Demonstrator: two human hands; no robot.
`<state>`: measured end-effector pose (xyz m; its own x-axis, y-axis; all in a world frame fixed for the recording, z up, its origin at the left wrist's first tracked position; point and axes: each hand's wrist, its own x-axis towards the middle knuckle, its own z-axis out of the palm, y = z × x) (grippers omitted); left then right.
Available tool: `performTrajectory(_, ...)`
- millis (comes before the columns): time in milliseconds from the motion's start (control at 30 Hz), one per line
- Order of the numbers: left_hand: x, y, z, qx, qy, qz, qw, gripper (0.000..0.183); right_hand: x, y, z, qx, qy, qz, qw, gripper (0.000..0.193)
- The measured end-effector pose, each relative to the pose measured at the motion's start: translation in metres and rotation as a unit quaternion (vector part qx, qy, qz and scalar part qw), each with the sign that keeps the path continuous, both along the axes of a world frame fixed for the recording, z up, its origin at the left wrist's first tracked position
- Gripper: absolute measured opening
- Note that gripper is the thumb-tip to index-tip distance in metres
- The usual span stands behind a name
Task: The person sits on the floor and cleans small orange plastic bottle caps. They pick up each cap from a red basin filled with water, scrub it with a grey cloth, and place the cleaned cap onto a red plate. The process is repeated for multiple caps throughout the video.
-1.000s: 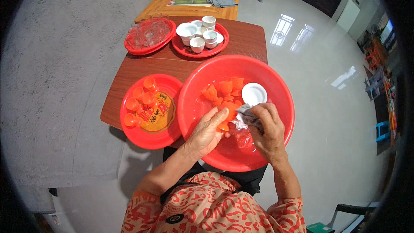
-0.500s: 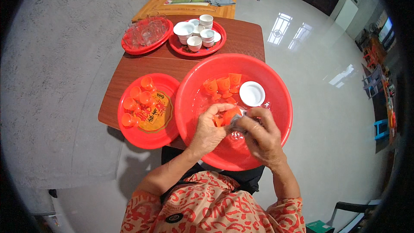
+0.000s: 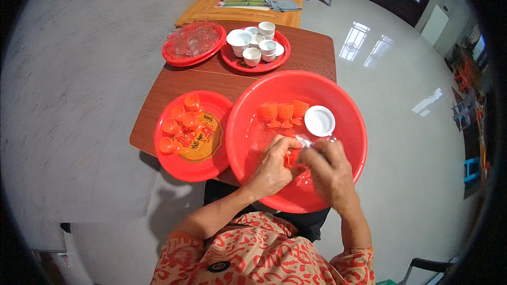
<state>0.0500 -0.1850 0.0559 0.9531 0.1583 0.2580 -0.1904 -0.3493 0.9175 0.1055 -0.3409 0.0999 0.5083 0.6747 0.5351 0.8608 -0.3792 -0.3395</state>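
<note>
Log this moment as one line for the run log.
left hand: holds orange cup | right hand: on same cup | place: over red basin | in basin: three cups, white bowl | beside: tray

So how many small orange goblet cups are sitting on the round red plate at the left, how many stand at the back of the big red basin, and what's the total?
Small orange goblet cups on the round red plate: 5, e.g.
Small orange goblet cups at the back of the big red plastic basin: 3, e.g.
Total: 8
</note>
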Motion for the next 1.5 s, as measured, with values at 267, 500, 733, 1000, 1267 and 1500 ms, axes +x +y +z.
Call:
performTrajectory(267,-0.004,0.003,0.005,0.071,0.033,-0.066,0.995,0.041,0.022,-0.015,-0.013,-0.062,0.036,-0.064,0.995,0.021)
performTrajectory(500,0.004,0.005,-0.017,-0.178,0.056,0.0,0.982,0.042,0.036,-0.028,-0.046,-0.421,0.075,-0.085,0.9,0.023)
performTrajectory(733,0.004,0.008,-0.008,-0.059,0.025,0.041,0.997,0.04,0.027,-0.03,0.005,-0.096,0.296,0.121,0.943,0.032)
performTrajectory(1000,0.002,0.005,-0.003,-0.079,0.022,-0.027,0.996,0.038,0.008,0.0,-0.006,0.068,0.068,0.066,0.993,0.034)
performTrajectory(1267,0.003,0.004,-0.004,-0.104,0.032,-0.004,0.994,0.046,0.019,0.007,-0.014,0.113,0.082,0.025,0.99,0.032)
performTrajectory(1500,0.002,0.01,-0.017,-0.201,0.073,-0.017,0.977,0.041,0.004,0.0,-0.018,0.101,0.037,0.073,0.992,0.037)
